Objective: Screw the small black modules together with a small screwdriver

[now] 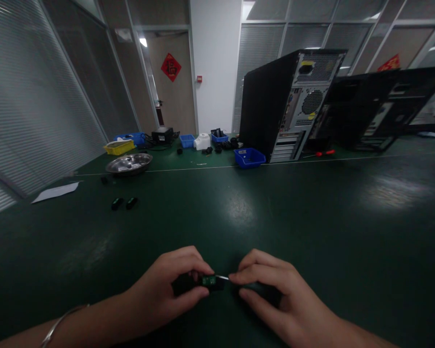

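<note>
My left hand is closed, thumb and fingers pinching a small black part with a green circuit board low over the table. A thin silver strip runs from the top of that part across to my right hand. The right fingertips are closed at the strip's outer end; the exact grip is partly hidden. Farther off on the left, two similar small black parts with green faces lie side by side.
The green tabletop carries a metal bowl, a yellow basket, a blue bin and a sheet of paper. Black computer cases stand at the back right, with a red-handled tool beside them.
</note>
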The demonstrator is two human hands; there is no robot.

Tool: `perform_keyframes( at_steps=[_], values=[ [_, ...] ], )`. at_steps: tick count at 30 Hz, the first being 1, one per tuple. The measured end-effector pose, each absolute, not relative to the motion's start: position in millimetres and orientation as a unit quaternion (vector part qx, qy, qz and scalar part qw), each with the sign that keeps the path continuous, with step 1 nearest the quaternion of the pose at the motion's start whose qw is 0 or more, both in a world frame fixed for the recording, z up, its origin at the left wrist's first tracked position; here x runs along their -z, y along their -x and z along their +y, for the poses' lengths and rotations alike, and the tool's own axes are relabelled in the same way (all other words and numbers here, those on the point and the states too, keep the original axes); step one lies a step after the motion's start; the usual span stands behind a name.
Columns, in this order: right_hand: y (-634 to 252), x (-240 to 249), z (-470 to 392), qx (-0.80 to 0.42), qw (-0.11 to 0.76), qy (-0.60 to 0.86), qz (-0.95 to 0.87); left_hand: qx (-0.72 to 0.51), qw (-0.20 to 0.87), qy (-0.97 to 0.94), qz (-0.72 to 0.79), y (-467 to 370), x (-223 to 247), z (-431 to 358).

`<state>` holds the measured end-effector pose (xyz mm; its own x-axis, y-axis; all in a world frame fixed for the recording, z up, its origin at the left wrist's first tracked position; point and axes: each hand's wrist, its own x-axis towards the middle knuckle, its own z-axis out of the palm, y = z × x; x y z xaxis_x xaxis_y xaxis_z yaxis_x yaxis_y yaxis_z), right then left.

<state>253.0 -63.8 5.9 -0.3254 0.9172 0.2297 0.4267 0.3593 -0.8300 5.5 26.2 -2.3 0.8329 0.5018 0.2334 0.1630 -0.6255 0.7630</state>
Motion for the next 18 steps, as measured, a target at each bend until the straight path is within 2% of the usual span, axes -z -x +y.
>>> perform_keyframes(
  at_steps=[11,18],
  values=[
    [-252.3,-4.5,-64.1,-0.343,0.387,0.464,-0.72,-0.17,0.363,-0.895,0.195,-1.8,-8.9,22.3],
    [-251.4,-5.5,-63.9,-0.351,0.382,0.462,-0.719,-0.185,0.256,-0.942,0.116,2.6,-10.2,26.9]
  ],
)
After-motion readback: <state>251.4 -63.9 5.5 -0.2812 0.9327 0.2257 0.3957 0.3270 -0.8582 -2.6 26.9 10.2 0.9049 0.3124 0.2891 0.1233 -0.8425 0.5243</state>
